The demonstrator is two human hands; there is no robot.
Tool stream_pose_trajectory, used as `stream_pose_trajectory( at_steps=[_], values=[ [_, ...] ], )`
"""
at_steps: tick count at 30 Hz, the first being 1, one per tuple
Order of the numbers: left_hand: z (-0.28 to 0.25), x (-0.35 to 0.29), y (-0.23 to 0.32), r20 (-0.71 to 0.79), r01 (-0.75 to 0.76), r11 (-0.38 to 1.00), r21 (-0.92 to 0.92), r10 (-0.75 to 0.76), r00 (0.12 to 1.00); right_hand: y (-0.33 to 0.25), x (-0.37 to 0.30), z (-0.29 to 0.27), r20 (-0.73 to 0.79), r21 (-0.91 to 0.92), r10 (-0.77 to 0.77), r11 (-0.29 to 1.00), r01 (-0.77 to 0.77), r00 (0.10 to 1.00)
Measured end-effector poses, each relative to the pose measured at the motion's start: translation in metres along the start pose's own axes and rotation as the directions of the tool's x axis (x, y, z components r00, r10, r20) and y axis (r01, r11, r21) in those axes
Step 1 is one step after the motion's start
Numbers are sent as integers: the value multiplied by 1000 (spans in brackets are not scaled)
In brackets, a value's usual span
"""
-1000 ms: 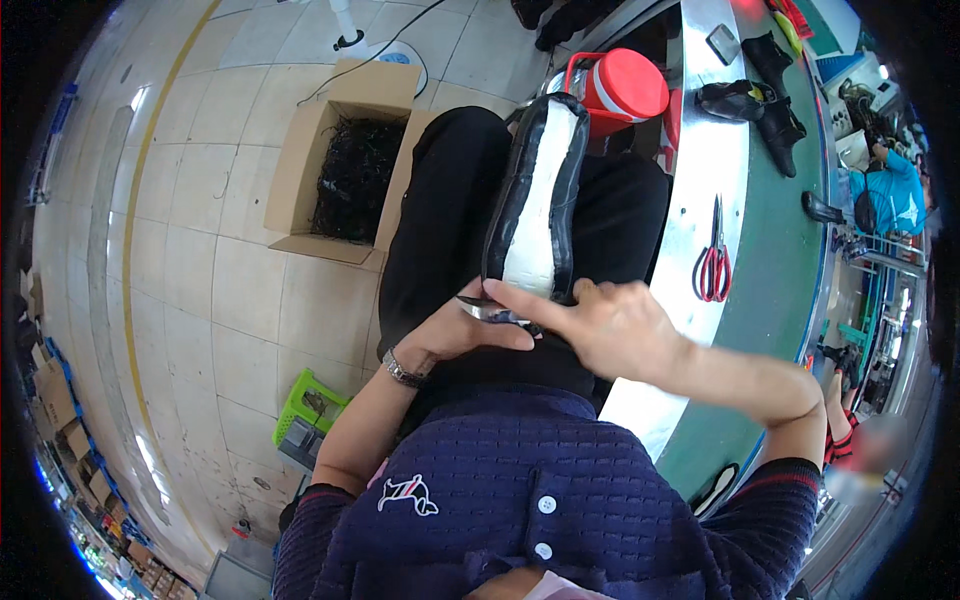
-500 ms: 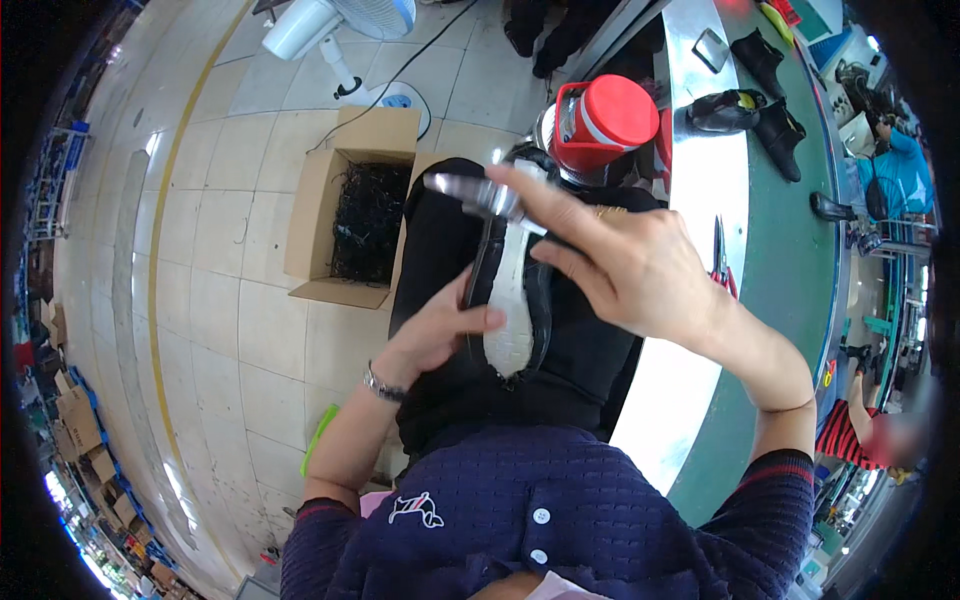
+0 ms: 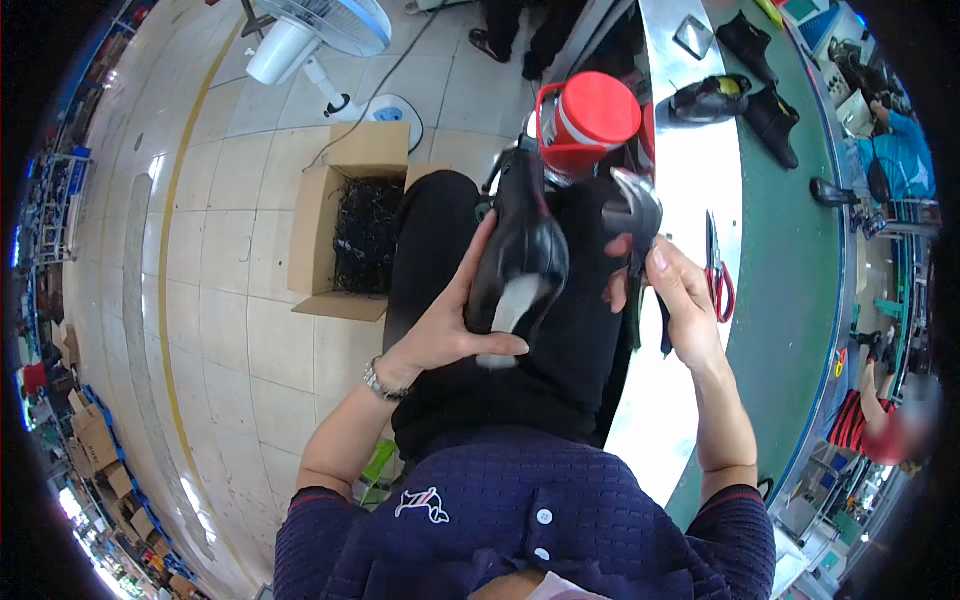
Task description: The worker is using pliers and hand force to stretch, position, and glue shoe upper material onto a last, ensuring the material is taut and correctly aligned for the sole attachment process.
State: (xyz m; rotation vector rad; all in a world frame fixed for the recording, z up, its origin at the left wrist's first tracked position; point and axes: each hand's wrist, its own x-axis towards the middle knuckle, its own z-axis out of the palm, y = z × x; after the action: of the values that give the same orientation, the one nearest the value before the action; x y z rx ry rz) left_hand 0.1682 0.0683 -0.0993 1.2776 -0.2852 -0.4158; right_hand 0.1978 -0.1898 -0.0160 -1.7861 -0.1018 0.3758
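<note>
A black leather shoe (image 3: pixel 522 235) lies over my lap, its glossy upper facing up and a pale patch showing near its lower end. My left hand (image 3: pixel 455 325) is closed around its left side, the thumb across the near end. My right hand (image 3: pixel 678 295) grips a pair of pincers (image 3: pixel 640 205) with a shiny metal head and dark handles. The pincers are held above my right thigh, apart from the shoe. Part of the right hand's fingers is behind the handles.
An open cardboard box (image 3: pixel 312 225) holding black scraps stands on the floor at left, below a fan (image 3: pixel 330 60). A red jug (image 3: pixel 598 110) stands ahead. Red-handled scissors (image 3: pixel 717 270) and several black shoes (image 3: pixel 770 125) lie on the bench at right.
The pincers have moved off the shoe to the right and stand more upright. The shoe has been turned over from its pale underside to its black upper.
</note>
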Motion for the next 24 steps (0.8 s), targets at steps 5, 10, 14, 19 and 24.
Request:
stream_pose_trajectory(
  at_steps=[5,10,14,19,24],
  values=[
    [-4,-8,-52,100,72,994,-83,-64,993,36,-31,10,299,416,213,848,-327,930],
    [-14,-11,-39,177,146,979,-144,-120,977,41,-47,18,507,219,298,863,-455,809],
    [2,-3,-39,50,205,893,-400,-202,978,39,-46,25,556,195,341,833,-517,758],
    [41,3,-18,-219,161,961,-224,-211,953,25,-49,25,551,16,428,853,-521,717],
    [54,18,-16,-271,211,935,-284,-289,918,3,-38,10,471,-392,429,885,-253,771]
  ],
)
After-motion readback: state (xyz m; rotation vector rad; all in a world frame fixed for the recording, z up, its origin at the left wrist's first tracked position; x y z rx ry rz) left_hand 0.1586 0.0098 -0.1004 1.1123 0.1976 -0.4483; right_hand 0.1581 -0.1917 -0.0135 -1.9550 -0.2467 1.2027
